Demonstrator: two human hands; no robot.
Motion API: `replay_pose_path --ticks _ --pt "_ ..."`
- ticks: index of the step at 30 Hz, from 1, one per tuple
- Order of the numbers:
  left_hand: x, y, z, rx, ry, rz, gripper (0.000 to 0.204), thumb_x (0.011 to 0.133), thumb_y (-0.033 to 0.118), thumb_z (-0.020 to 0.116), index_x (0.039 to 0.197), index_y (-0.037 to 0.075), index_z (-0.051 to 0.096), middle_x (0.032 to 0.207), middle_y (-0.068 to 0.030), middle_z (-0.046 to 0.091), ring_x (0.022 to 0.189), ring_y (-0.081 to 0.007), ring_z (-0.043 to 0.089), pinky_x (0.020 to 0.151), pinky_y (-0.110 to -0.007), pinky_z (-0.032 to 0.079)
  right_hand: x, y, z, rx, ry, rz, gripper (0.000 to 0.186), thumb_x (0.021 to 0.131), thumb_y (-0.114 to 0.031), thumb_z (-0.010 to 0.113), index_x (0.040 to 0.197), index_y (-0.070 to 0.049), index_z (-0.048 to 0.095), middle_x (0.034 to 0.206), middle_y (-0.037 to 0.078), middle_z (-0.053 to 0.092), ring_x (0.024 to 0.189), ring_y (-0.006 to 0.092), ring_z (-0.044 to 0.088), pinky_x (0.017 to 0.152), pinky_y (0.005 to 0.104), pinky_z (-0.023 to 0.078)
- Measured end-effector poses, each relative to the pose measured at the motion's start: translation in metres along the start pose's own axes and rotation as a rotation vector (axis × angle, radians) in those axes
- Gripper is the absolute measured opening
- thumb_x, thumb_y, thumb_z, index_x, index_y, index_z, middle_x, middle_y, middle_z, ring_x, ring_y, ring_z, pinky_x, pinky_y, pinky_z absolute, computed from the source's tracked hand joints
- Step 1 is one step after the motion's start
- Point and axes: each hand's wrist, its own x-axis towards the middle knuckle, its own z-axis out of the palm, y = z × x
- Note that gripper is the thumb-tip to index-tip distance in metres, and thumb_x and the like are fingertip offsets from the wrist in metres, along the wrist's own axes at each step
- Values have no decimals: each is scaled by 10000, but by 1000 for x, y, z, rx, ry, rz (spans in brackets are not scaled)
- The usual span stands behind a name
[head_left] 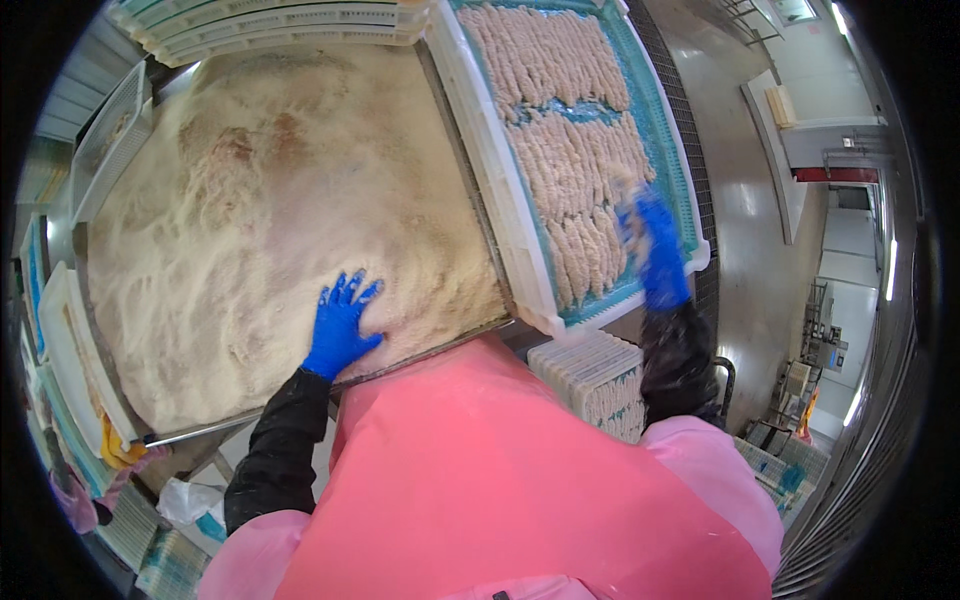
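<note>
My blue-gloved left hand (341,325) rests with spread fingers on a bed of pale crumbs (230,250) in a wide metal-edged tray, near its front edge. My blue-gloved right hand (650,240) is over the right part of a white tray (540,290) lined with blue mesh, its fingers blurred round a pale breaded strip (630,190). Rows of similar breaded strips (555,80) lie side by side in that tray, with blue lining showing between and beside them.
Stacked white trays (270,25) stand at the back; a white basket (110,150) sits at the left. Below right is another tray stack (580,385). A pink-sleeved co-worker's arm (85,495) shows at the far left, near more trays. A floor aisle (720,120) runs along the right.
</note>
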Motion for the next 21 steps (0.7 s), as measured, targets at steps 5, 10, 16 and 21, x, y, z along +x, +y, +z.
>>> replay_pose_path --ticks 5,10,16,21 --pt "39 -19 24 -42 193 -85 653 602 157 692 1240 203 558 1336 -102 478 1235 -341 414 1030 -437 344 124 -16 -111 -678 164 -613 368 897 -290 560 1161 -36 582 943 55 647 738 190 606 621 326 491" --pt "36 -20 28 -139 305 -176 548 644 69 650 1182 160 602 1308 -94 511 1211 -308 458 1005 -379 391 165 0 -133 -1413 14 -319 369 859 -91 502 1218 -17 543 1101 236 609 1019 335 608 826 383 483" --pt "31 -21 41 -424 432 -230 494 720 72 641 1204 163 596 1345 -106 484 1263 -279 431 1016 -354 368 213 18 -165 -1013 -303 -771 464 813 2 434 1270 -18 510 1095 180 642 851 271 656 724 399 502" --pt "26 40 9 106 201 -105 619 712 259 705 1297 193 514 1454 -122 335 1370 -322 250 1064 -499 248 182 -17 -154 -1336 -216 -193 539 793 30 443 1329 -32 451 1000 159 662 719 239 630 649 345 501"
